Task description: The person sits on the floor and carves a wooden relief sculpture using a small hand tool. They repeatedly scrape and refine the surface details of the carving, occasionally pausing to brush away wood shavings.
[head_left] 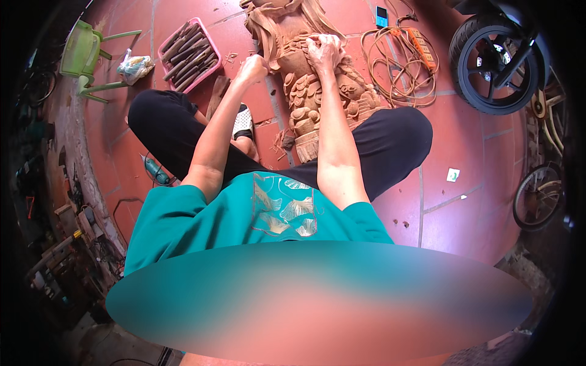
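Between my bent legs a carved wooden statue (299, 64) lies on the tiled floor, brown and covered in relief. My right hand (325, 53) rests on its middle with the fingers curled in; whatever they hold, if anything, is too small to make out. Just off the statue's left side, my left hand (253, 69) is closed like a fist, its fingertips turned from view and any held item hidden. A dark wooden stick or mallet (217, 97) lies beside my left forearm, partly covered by it.
A pink basket (218, 66) of dark-handled tools stands ahead left, near a green plastic chair (85, 52) and a plastic bag (135, 66). At right are a coiled cable (381, 79), an orange power strip (421, 49), a phone (382, 17) and a motorbike wheel (493, 64).
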A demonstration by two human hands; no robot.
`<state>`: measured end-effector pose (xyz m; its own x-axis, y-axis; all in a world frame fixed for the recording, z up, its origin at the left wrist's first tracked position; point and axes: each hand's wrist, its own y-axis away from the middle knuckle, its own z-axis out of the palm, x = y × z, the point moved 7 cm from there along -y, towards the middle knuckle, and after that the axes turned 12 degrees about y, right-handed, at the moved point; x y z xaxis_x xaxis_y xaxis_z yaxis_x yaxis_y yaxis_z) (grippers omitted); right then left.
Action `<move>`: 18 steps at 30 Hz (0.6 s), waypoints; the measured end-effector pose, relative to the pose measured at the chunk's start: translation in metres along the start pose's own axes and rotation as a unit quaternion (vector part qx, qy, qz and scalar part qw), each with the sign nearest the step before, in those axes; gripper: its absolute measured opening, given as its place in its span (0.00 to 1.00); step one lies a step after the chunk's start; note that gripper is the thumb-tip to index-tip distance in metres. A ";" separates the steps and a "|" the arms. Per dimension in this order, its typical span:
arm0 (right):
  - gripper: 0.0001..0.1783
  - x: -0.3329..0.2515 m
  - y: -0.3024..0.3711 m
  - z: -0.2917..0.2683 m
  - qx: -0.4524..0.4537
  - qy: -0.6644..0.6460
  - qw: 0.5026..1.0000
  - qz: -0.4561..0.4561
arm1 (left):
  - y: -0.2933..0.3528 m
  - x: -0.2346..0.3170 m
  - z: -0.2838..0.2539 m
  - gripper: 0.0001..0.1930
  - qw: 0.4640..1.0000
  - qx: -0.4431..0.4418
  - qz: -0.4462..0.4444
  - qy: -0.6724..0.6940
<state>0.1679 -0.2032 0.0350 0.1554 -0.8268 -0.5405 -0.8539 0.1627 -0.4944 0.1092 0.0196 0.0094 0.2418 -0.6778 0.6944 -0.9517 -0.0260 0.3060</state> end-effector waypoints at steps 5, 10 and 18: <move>0.08 -0.007 0.000 -0.001 -0.025 0.006 1.000 0.008 | -0.009 -0.007 -0.013 0.13 0.995 0.067 0.059 -0.041; 0.08 -0.002 0.001 -0.004 -0.011 0.028 1.000 0.001 | -0.002 0.027 -0.026 0.17 1.000 -0.017 -0.020 0.005; 0.08 -0.003 0.001 -0.005 -0.011 0.021 1.000 0.006 | -0.009 0.022 -0.006 0.10 0.989 0.124 0.077 -0.021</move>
<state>0.1636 -0.2033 0.0394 0.1245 -0.8464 -0.5178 -0.8667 0.1612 -0.4720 0.1240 0.0088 0.0261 0.0881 -0.7172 0.6913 -0.9950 -0.0961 0.0271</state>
